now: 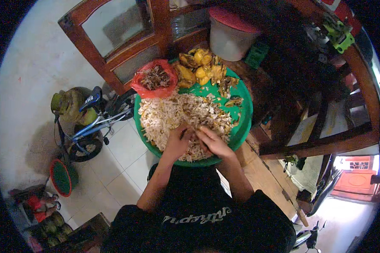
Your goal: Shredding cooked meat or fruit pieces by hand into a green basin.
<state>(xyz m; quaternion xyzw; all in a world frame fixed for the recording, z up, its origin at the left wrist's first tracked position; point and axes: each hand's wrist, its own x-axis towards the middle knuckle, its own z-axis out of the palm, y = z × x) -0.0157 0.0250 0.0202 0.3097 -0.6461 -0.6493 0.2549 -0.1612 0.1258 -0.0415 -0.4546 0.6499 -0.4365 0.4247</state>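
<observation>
My left hand (pixel 178 139) is low over the heap of pale shredded pieces (pixel 161 117), its fingers curled near a small dark spot. Close beside it on the right, my right hand (pixel 212 141) has its fingers pointing towards the left one. Whether either hand pinches a piece is too small to tell. The heap lies in a large round green plastic tray (pixel 247 126). Yellow fruit pieces (pixel 202 74), which look like jackfruit, are piled at the tray's far side. A red plastic bag (pixel 158 91), opened at the top and holding brownish scraps, rests at the far left rim.
Behind the tray stand a whitish bucket with a red lid (pixel 229 41) and a wooden-framed glass door (pixel 114 60). At left are a small bicycle (pixel 88 128) and a green basket with a red rim (pixel 60 177). Dark wooden furniture (pixel 319 145) is on the right.
</observation>
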